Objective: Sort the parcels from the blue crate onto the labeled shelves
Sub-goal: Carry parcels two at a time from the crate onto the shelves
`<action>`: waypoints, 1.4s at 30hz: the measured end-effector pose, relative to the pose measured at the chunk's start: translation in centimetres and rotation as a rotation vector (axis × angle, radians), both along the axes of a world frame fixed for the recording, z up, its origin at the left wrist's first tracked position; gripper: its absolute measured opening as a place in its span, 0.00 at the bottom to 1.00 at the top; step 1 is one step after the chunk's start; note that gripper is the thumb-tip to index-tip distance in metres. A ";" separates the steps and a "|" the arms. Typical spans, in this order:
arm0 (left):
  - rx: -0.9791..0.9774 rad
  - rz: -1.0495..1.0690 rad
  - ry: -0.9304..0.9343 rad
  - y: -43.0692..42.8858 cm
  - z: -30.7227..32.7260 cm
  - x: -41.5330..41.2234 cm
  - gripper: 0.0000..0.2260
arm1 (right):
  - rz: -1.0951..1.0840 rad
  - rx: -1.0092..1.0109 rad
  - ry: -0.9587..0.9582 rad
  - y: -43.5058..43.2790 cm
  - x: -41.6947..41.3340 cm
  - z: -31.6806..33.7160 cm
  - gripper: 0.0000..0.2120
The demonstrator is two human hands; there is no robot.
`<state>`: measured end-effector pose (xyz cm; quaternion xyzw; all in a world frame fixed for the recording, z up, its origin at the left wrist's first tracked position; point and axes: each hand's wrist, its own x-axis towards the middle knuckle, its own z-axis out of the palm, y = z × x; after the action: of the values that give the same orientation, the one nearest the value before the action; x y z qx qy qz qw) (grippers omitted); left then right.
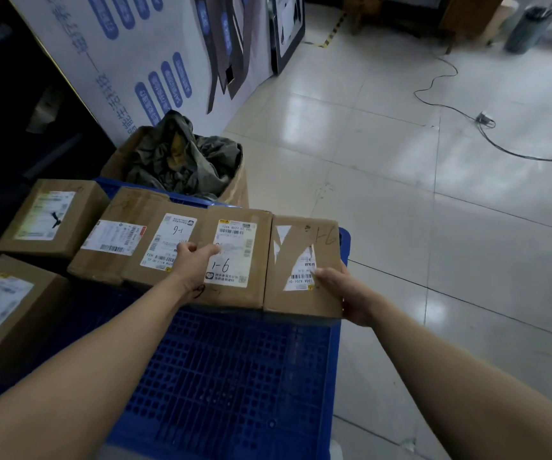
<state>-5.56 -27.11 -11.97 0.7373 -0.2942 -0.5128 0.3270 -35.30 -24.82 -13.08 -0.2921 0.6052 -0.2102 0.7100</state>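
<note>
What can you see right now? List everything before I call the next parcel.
parcels: six, brown, four in a row across the crate's far end, two further left
crate: one, blue, under the arms
carton: one, brown, open, behind the crate
crumpled material: dark, filling the carton
board: one, white with blue print, back left
cable: black, on the floor, right
floor: pale tiles
left hand: fingers curled where two middle parcels meet; grip unclear
right hand: grips the rightmost parcel at its near right corner
</note>
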 end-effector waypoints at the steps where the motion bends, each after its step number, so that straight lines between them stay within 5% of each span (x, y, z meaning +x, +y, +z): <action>1: -0.022 0.012 0.025 0.2 0.8 0.1 0.18 | 0.005 -0.024 -0.006 -0.2 0.2 1.1 0.28; 11: -0.252 -0.003 0.302 0.4 18.1 4.7 0.21 | -0.109 -0.286 -0.117 -1.5 3.3 18.2 0.26; 18: -0.490 -0.026 0.461 2.8 32.1 10.4 0.20 | -0.007 -0.528 -0.177 -0.8 8.2 32.1 0.25; 23: -0.598 0.090 0.411 8.4 39.1 15.4 0.20 | 0.144 -0.608 -0.237 0.2 13.0 39.4 0.26; 32: -0.749 0.413 0.272 30.5 43.9 23.6 0.32 | 0.571 -0.576 -0.381 7.3 28.1 43.7 0.36; 42: -0.783 0.996 0.055 62.5 42.9 26.2 0.29 | 1.174 -0.506 -0.627 28.2 46.2 44.1 0.25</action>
<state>20.66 35.43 30.92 0.5980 -0.0732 -0.1722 0.7793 10.92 3.39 31.00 -0.6513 0.0478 -0.0012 0.7573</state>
